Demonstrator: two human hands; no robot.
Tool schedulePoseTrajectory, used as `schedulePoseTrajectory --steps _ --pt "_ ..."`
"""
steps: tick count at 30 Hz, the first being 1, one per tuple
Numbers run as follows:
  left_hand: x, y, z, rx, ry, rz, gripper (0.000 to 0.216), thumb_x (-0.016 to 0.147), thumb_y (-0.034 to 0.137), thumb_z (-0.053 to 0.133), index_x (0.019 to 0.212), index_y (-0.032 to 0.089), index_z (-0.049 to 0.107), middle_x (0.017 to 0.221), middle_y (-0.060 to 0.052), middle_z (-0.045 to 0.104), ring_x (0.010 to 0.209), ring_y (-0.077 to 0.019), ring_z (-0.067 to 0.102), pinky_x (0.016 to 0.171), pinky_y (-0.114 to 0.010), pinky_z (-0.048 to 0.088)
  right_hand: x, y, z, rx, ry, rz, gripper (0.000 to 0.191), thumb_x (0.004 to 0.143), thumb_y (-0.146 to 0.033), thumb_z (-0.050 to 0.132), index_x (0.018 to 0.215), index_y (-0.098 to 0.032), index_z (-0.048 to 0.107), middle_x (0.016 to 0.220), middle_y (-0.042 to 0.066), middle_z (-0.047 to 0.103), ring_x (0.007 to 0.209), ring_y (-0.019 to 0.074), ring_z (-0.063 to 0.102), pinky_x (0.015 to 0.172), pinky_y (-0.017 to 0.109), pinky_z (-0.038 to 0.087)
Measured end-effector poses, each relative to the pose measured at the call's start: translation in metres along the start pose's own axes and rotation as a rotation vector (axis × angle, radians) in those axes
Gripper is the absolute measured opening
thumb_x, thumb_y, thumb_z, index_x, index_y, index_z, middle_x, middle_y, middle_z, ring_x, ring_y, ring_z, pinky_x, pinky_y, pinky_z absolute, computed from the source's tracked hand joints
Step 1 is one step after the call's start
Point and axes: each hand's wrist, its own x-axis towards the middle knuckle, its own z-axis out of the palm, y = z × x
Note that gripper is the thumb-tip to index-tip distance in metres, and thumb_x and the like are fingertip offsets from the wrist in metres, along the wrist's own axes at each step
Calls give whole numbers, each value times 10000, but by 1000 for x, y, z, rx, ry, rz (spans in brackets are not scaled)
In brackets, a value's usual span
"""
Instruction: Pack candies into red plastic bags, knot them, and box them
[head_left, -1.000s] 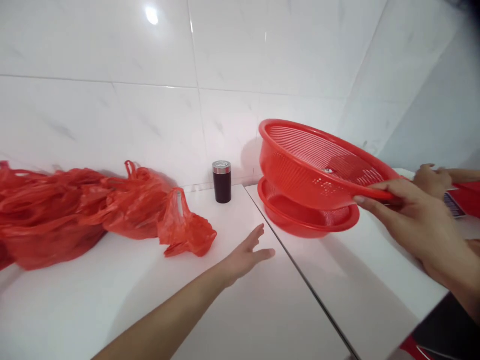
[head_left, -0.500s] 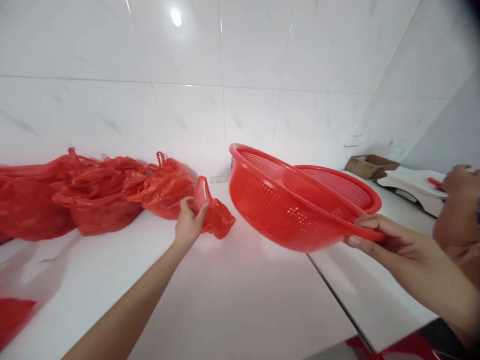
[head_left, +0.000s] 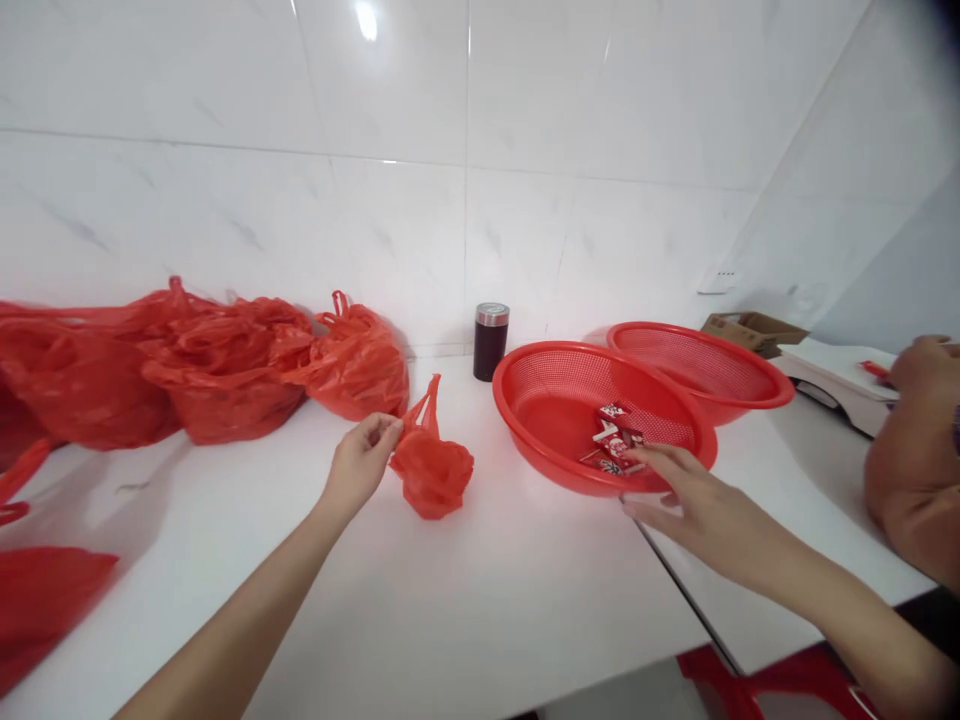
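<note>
In the head view, my left hand (head_left: 361,455) pinches the handle of a small red plastic bag (head_left: 435,475), which is bunched up over the white table. My right hand (head_left: 686,495) is at the near right rim of a red perforated basket (head_left: 517,425), its thumb and fingers apart. Several small red and white packets (head_left: 619,440) lie inside that basket, close to my right fingertips. The basket sits flat on the table.
Filled red bags (head_left: 225,390) line the wall on the left. A dark tumbler (head_left: 491,343) stands behind the basket. To the right are a second red basket (head_left: 705,375), a cardboard box (head_left: 754,330), a white scale (head_left: 832,370) and another person's arm (head_left: 911,480).
The tilted basket has come down level on the table, and my right hand has let go of its rim. The packets and tumbler now show. The small bag hangs from my left hand.
</note>
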Motion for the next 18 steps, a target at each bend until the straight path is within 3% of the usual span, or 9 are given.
schedulePoseTrajectory --steps 4,9,12,15,18 --pt "-33 15 -3 -110 -16 -19 340 835 528 554 844 193 607 734 4 603 728 -169 567 725 -280 445 -1 -71 -2 93 22 -165 417 870 -531 546 1238 -335 546 1272 46 589 830 205 675 726 365 556" --pt "-65 30 -5 -382 -120 -109 269 864 451 582 803 189 598 781 2 621 790 -157 589 846 -312 477 4 -158 37 243 13 -610 319 913 -413 542 1189 -256 562 1187 68 637 1057 222 601 882 369 482" --pt "-73 19 -23 -705 -154 -225 212 867 384 604 775 193 588 791 1 625 763 -142 598 782 -288 519 13 -166 71 -35 -132 -750 197 948 -251 454 995 -187 634 965 85 697 896 213 631 863 383 432" --pt "-77 -7 -52 -904 -85 -354 125 865 315 602 824 199 618 769 -4 643 678 -134 606 663 -259 546 20 -148 94 -393 -377 -655 217 870 -79 451 906 -139 657 801 107 708 737 215 651 807 391 414" --pt "-82 -30 -76 -939 7 -445 131 881 295 570 871 193 651 808 -23 693 697 -151 641 651 -264 567 19 -130 87 -434 -544 -538 209 884 -137 465 890 -155 674 781 106 718 715 241 663 693 347 425"
